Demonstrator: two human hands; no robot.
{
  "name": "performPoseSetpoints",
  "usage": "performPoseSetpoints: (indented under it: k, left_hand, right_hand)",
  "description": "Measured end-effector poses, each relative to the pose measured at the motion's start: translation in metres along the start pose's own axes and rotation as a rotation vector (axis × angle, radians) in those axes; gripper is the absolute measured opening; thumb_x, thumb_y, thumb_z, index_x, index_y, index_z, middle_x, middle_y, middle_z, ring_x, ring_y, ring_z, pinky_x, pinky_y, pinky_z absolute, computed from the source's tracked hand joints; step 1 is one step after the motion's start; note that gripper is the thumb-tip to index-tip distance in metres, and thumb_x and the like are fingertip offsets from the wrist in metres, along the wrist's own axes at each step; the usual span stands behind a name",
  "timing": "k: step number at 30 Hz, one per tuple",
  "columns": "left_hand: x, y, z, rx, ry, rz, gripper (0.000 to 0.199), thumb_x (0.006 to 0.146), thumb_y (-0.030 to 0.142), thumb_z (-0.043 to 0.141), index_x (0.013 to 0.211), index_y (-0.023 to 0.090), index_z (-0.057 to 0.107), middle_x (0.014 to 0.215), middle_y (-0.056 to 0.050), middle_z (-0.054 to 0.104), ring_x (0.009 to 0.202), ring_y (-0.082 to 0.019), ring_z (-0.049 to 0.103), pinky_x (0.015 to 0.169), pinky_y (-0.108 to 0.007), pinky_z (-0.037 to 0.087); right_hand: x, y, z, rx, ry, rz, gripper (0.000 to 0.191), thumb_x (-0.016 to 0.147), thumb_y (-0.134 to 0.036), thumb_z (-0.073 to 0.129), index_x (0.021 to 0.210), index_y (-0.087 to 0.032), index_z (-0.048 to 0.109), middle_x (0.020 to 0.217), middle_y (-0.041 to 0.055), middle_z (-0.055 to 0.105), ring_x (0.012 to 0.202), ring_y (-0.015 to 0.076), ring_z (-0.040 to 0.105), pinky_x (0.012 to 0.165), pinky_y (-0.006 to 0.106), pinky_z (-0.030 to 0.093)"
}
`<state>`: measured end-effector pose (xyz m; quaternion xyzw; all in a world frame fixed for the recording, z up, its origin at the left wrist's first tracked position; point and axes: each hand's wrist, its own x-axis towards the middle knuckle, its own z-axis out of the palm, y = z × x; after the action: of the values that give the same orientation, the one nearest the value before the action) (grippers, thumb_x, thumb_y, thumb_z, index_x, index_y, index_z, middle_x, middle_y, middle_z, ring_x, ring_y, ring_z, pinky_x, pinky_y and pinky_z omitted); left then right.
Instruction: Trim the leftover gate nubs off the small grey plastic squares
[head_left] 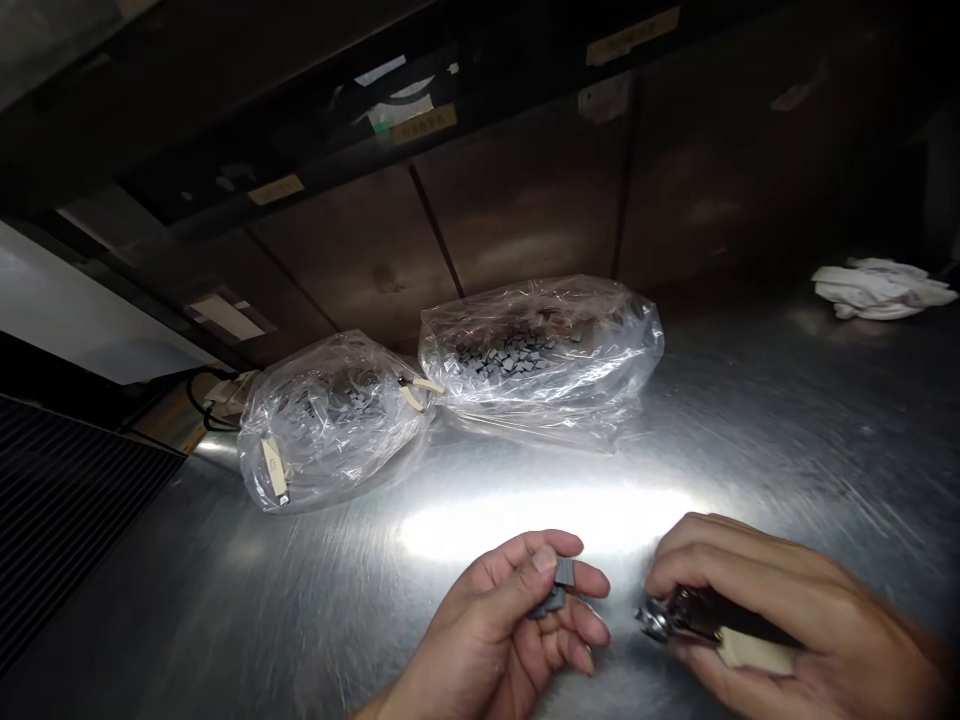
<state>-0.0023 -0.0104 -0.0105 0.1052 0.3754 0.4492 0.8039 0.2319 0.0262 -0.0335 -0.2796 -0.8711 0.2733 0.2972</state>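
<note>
My left hand (495, 620) pinches a few small flat grey pieces (556, 588) between thumb and fingers, palm turned up. My right hand (814, 610) grips a small hand tool (694, 615) with a shiny metal tip, a dark body and a cream strip along it. The tool's tip points at the grey pieces, a short gap apart. Beyond the hands lie two knotted clear plastic bags (541, 345) (326, 420), both holding many similar grey pieces. Cream tags (274, 467) hang from the nearer-left bag.
Both hands work over a brushed stainless steel table (750, 430) lit by a bright patch. A crumpled white cloth (877, 290) lies at the back right. A dark ribbed grille (67, 510) and a black cable (202, 400) are at the left, below a labelled metal panel (525, 200).
</note>
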Motion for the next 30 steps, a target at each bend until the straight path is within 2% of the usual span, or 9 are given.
performPoseSetpoints:
  k: [6, 13, 17, 22, 26, 30]
  left_hand:
    - [-0.001, -0.003, 0.001, 0.016, 0.01, 0.015, 0.02, 0.087, 0.022, 0.083, 0.102, 0.009, 0.078, 0.093, -0.01, 0.079, 0.07, -0.013, 0.074, 0.063, -0.02, 0.058]
    - [-0.003, -0.004, 0.001, 0.027, -0.011, 0.012, 0.02, 0.087, 0.023, 0.082, 0.1, 0.008, 0.079, 0.091, -0.01, 0.078, 0.073, -0.014, 0.074, 0.065, -0.021, 0.058]
    - [-0.003, -0.006, 0.001, 0.03, 0.003, 0.024, 0.023, 0.084, 0.024, 0.085, 0.101, 0.01, 0.079, 0.089, -0.009, 0.078, 0.071, -0.013, 0.074, 0.063, -0.02, 0.058]
    - [0.0, -0.009, 0.003, 0.052, 0.056, 0.028, 0.027, 0.079, 0.027, 0.091, 0.097, 0.01, 0.079, 0.09, -0.008, 0.077, 0.071, -0.013, 0.073, 0.063, -0.02, 0.057]
    - [0.0, -0.012, 0.003, 0.051, 0.096, 0.021, 0.028, 0.075, 0.028, 0.094, 0.093, 0.01, 0.081, 0.076, -0.008, 0.076, 0.068, -0.011, 0.07, 0.064, -0.019, 0.056]
    - [0.0, -0.014, 0.003, 0.053, 0.128, 0.008, 0.03, 0.07, 0.027, 0.097, 0.09, 0.009, 0.082, 0.068, -0.007, 0.074, 0.065, -0.01, 0.068, 0.064, -0.018, 0.056]
  right_hand:
    - [-0.002, 0.0, 0.005, -0.197, 0.092, 0.007, 0.016, 0.092, -0.009, 0.056, 0.099, -0.023, 0.057, 0.093, 0.0033, 0.067, 0.082, 0.0189, 0.065, 0.072, 0.034, 0.052]
    - [-0.003, -0.003, 0.003, -0.166, 0.098, 0.041, 0.017, 0.095, -0.009, 0.055, 0.105, -0.023, 0.058, 0.096, 0.0024, 0.067, 0.084, 0.0176, 0.065, 0.072, 0.033, 0.051]
    - [-0.001, -0.002, 0.005, -0.221, 0.086, 0.052, 0.014, 0.096, -0.012, 0.057, 0.104, -0.023, 0.059, 0.095, 0.0022, 0.067, 0.083, 0.0184, 0.064, 0.072, 0.034, 0.049]
    - [0.001, -0.006, 0.012, -0.298, 0.185, 0.017, 0.021, 0.092, -0.009, 0.055, 0.109, -0.021, 0.062, 0.093, 0.0026, 0.066, 0.081, 0.0192, 0.062, 0.075, 0.037, 0.044]
    - [0.003, -0.011, 0.015, -0.338, 0.244, -0.002, 0.023, 0.092, -0.008, 0.053, 0.107, -0.02, 0.066, 0.088, 0.0022, 0.065, 0.08, 0.0197, 0.059, 0.078, 0.039, 0.04]
    - [0.005, -0.014, 0.014, -0.375, 0.24, -0.031, 0.019, 0.095, -0.01, 0.053, 0.105, -0.018, 0.067, 0.085, 0.0021, 0.063, 0.078, 0.0204, 0.057, 0.078, 0.039, 0.037]
